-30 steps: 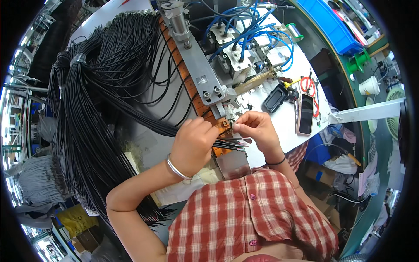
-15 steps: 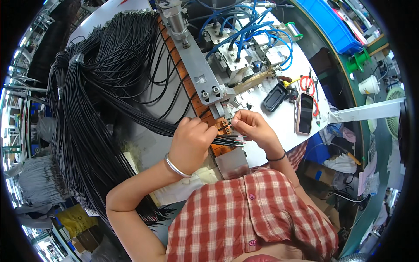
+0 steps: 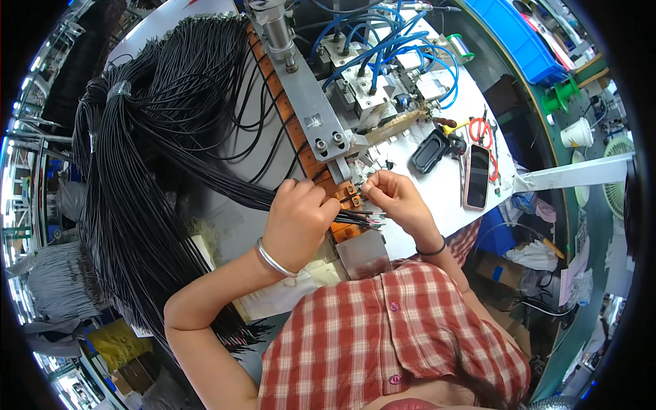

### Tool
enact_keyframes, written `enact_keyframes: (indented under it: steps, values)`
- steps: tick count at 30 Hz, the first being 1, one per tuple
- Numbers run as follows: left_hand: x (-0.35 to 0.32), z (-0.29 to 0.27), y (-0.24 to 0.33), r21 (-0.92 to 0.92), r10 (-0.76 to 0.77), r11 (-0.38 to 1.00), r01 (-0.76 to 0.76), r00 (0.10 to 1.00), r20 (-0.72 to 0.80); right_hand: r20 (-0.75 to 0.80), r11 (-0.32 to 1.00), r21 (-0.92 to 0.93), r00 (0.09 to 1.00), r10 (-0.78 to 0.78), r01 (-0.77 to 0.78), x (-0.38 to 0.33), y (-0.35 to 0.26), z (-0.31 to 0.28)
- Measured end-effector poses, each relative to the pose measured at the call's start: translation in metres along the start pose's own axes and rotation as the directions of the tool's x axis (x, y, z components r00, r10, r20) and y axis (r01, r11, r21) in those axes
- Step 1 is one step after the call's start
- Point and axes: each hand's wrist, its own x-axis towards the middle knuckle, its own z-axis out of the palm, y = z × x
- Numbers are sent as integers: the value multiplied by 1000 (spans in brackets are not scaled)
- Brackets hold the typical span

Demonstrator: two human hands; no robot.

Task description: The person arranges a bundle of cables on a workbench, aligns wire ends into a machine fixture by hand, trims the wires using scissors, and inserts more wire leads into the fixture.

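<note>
My left hand (image 3: 298, 222) is closed around a thin bunch of black cables (image 3: 236, 189), whose stripped ends with red and white cores (image 3: 372, 220) stick out to its right. Between my hands sits a small orange block (image 3: 350, 196) on an orange rail, under the end of a metal arm (image 3: 311, 113). My right hand (image 3: 396, 198) pinches thumb and finger together at that block's right side. A single dark cable seems to run across the block to these fingertips, though its tip is hidden.
A large tied bundle of black cables (image 3: 126, 171) covers the left of the table. Behind the rail stand metal machine parts with blue air hoses (image 3: 403, 44). At right lie a black tray (image 3: 430, 152), a phone (image 3: 477, 179), red-handled pliers (image 3: 480, 131) and a solder spool (image 3: 461, 48).
Hardly anything differs. My left hand and the cable ends in it have shifted very slightly; my right hand keeps its pinch at the orange block.
</note>
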Motion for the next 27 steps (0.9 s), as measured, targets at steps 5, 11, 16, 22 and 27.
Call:
enact_keyframes:
  steps: [5,11,16,22,27]
  values:
    - [1,-3,2,22,-33,999,33,999,-5,-68,985,109,990,-127,134,-16,-17,4]
    - [0,-4,2,-67,-12,998,12,1000,-8,-60,981,156,992,-110,118,-15,-17,0]
    - [0,-7,3,-67,-67,995,68,998,9,-53,971,226,996,-67,78,-16,-17,4]
    - [4,-14,5,-99,-82,992,81,997,-4,304,871,466,953,9,-157,-15,-20,-5]
    - [2,-5,3,-123,-70,990,63,996,-56,32,948,315,998,-48,36,-12,-16,-2]
